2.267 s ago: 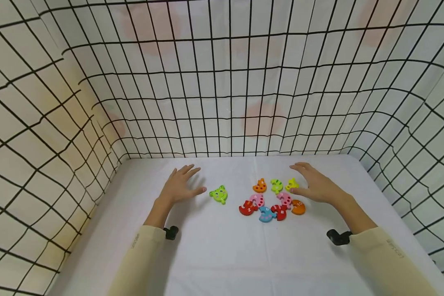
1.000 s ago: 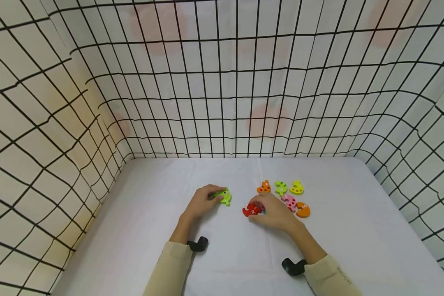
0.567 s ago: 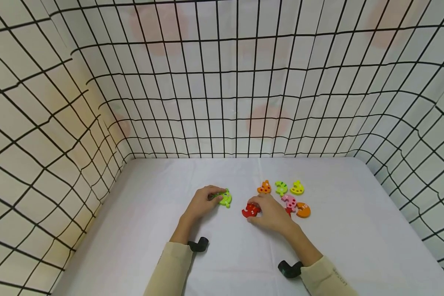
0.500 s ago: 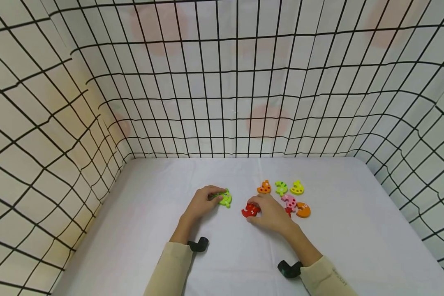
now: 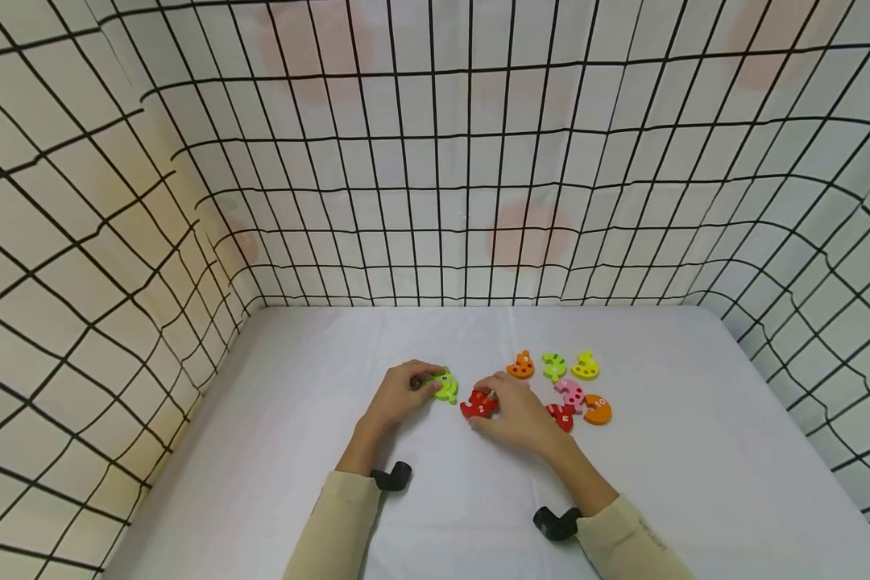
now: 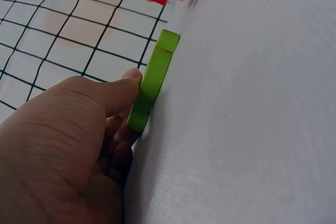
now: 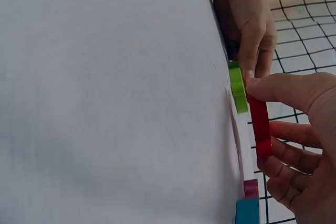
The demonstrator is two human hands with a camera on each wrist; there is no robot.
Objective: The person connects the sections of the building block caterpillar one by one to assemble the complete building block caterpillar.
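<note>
In the head view my left hand [image 5: 395, 396] pinches a flat green frog-face puzzle piece [image 5: 446, 387] between thumb and fingers, by its left side. My right hand [image 5: 516, 415] holds a red puzzle piece [image 5: 478, 405] marked 2, a short gap to the right of the frog face. The right wrist view shows the red piece [image 7: 260, 127] on edge between thumb and fingers, lifted off the cloth, with the green piece [image 7: 238, 87] beyond it. A blue piece [image 7: 248, 211] lies under the right hand, hidden in the head view.
Right of my right hand lie a spotted orange piece [image 5: 521, 366], a striped green one [image 5: 554, 366], a yellow one [image 5: 586, 366], a pink one [image 5: 569, 395], a striped red one [image 5: 561, 416] and an orange 10 [image 5: 598, 410]. White cloth covers the table [image 5: 449, 515]; grid-patterned walls surround it.
Both hands came down from hovering apart; the left took hold of the frog face, the right the red piece. Lately the right hand has carried the red piece left, toward the frog face.
</note>
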